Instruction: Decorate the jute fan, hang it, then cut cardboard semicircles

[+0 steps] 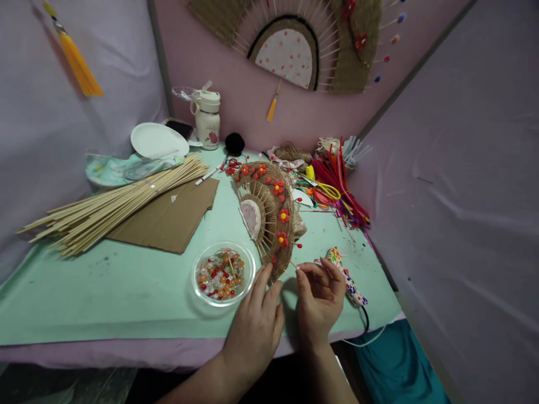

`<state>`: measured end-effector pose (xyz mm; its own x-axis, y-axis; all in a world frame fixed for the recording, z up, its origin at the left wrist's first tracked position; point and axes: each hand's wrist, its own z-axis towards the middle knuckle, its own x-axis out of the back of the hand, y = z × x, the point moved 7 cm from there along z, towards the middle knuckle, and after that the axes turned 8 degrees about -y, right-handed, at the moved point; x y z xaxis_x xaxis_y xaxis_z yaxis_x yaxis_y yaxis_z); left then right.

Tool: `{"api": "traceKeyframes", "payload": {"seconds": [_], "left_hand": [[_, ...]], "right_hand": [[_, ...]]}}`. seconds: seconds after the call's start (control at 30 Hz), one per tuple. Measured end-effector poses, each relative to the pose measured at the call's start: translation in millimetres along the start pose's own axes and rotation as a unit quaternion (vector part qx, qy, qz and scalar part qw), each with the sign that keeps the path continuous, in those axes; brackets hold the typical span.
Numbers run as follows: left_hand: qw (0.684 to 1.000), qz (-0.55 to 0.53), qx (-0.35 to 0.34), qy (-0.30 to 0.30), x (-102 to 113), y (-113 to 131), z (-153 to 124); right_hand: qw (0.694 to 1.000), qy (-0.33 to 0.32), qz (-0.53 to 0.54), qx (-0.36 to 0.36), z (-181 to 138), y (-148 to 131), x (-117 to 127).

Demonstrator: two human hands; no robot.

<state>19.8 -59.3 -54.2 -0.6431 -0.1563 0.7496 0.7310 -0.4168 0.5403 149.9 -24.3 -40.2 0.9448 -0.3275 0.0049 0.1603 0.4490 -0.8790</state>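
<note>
A half-round jute fan craft with red flowers and wooden skewer spokes lies on the green table. My left hand lies flat on the table with its fingers stretched out, touching the craft's near edge. My right hand is closed in a pinch on a small white bead at the tip of a spoke on the craft's near right side. A clear bowl of mixed beads stands just left of my left hand.
A bundle of wooden skewers lies on cardboard at left. A patterned glue gun lies right of my right hand. Pipe cleaners, scissors, a cup and a paper plate sit further back.
</note>
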Motion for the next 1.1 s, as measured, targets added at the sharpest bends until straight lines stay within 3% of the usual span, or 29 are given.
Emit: {"api": "traceKeyframes", "payload": {"seconds": [0.5,1.1], "left_hand": [[1.000,0.005,-0.012,0.002,2.0,0.8,1.0],[1.000,0.004,-0.022,-0.004,-0.7,-2.4,1.9]], "right_hand": [[1.000,-0.001,0.015,0.022,0.2,-1.6,-1.7],[1.000,-0.002,0.024,-0.002,1.2,3.4,-3.9]]}}
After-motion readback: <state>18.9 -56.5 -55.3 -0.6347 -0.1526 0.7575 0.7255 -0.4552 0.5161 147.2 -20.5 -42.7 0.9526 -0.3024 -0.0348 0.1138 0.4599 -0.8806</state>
